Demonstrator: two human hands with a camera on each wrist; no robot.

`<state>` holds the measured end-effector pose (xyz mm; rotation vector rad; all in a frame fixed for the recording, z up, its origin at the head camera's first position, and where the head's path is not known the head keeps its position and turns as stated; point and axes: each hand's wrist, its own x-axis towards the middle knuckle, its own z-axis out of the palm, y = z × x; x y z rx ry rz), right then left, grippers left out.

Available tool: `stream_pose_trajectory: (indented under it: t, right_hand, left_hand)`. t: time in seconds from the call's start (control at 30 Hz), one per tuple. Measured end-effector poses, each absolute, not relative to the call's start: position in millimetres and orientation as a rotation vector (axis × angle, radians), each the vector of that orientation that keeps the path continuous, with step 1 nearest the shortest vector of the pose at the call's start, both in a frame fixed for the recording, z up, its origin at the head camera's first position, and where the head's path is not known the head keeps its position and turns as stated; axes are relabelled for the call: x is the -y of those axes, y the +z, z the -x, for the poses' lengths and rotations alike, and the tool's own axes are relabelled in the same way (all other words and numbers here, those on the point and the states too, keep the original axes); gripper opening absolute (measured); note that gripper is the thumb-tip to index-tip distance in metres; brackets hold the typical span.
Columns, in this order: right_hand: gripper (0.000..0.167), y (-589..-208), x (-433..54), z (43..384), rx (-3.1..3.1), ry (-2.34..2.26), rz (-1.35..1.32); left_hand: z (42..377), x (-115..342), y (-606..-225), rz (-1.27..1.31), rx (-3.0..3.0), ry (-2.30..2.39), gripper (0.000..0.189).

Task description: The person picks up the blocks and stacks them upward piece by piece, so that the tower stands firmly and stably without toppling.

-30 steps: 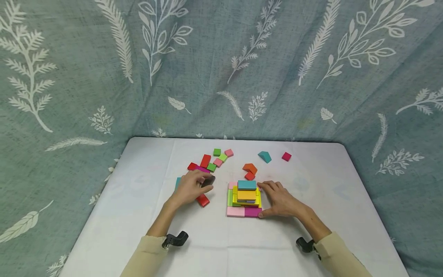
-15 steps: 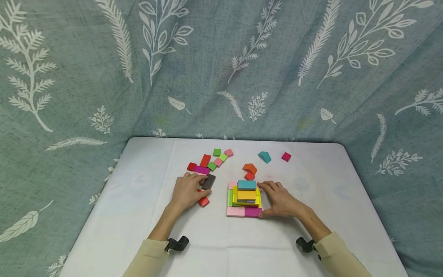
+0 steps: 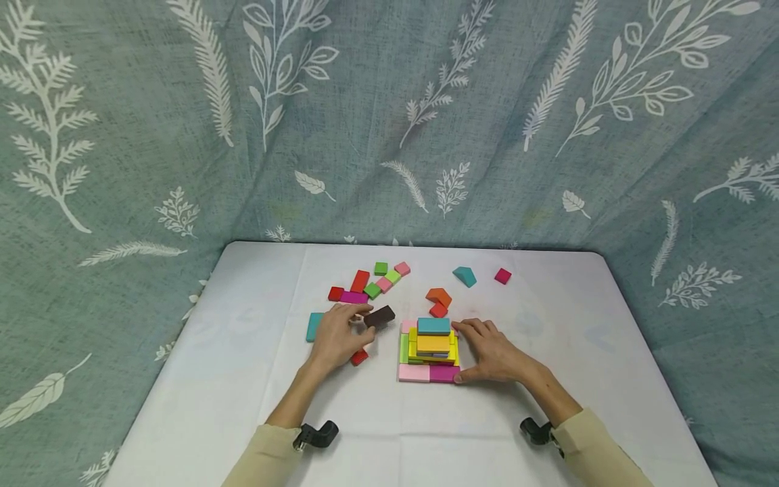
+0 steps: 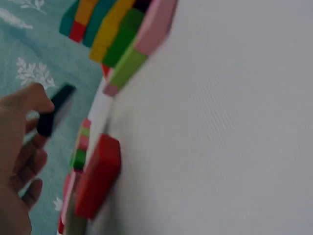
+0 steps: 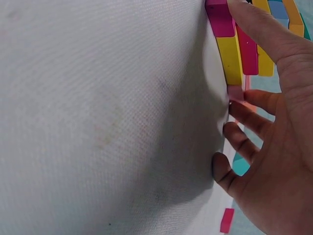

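Whereas half a second ago the dark block (image 3: 380, 316) lay flatter, it is now pinched, turned and nearer the block stack (image 3: 433, 345), in the left hand (image 3: 338, 335); its outline blurs in the left wrist view. That hand partly hides a red block (image 3: 360, 357). The right hand (image 3: 496, 353), fingers spread, touches the block stack's right side.

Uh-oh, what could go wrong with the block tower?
The left grip pinches the dark block near one end, so it might twist or slip out. The right grip has its thumb against the magenta block in the tower's bottom layer; a nudge there could shift the layers above. The red block beside the left grip might get bumped.
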<state>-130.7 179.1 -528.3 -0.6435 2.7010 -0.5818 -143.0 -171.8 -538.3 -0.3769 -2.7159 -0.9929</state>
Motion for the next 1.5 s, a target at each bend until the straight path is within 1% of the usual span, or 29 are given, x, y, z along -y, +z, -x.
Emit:
stream_pose_trajectory:
  t: [0.07, 0.2, 0.3, 0.43, 0.6, 0.93, 1.5]
  right_hand:
    - [0.112, -528.4, -179.1, 130.8, -2.702, -0.591, 0.644]
    - [0.111, -529.4, -179.5, 131.1, -2.701, -0.593, 0.65]
    - [0.111, -530.4, -180.0, 131.5, -2.7, -0.599, 0.656]
    - [0.11, -530.8, -180.6, 131.9, -2.699, -0.606, 0.666]
    - [0.109, -532.2, -181.0, 131.2, -2.702, -0.602, 0.677]
    - [0.109, -529.5, -180.8, 130.4, -2.701, -0.618, 0.671]
    - [0.109, -531.3, -181.6, 131.6, -2.7, -0.609, 0.666]
  left_hand:
    - [139.6, 166.4, -530.6, 0.474, 2.627, -1.138, 0.043]
    - [131.3, 150.6, -513.5, 0.781, 2.421, -1.354, 0.043]
    - [125.9, 137.1, -505.8, 0.973, 2.357, -1.327, 0.038]
    - [120.6, 123.3, -505.5, 1.083, 2.411, -1.13, 0.032]
    - [118.9, 117.7, -510.9, 1.139, 2.45, -0.918, 0.031]
    - [118.7, 112.5, -514.0, 1.15, 2.465, -0.733, 0.035]
    - [124.9, 107.6, -516.6, 1.126, 2.444, -0.737, 0.032]
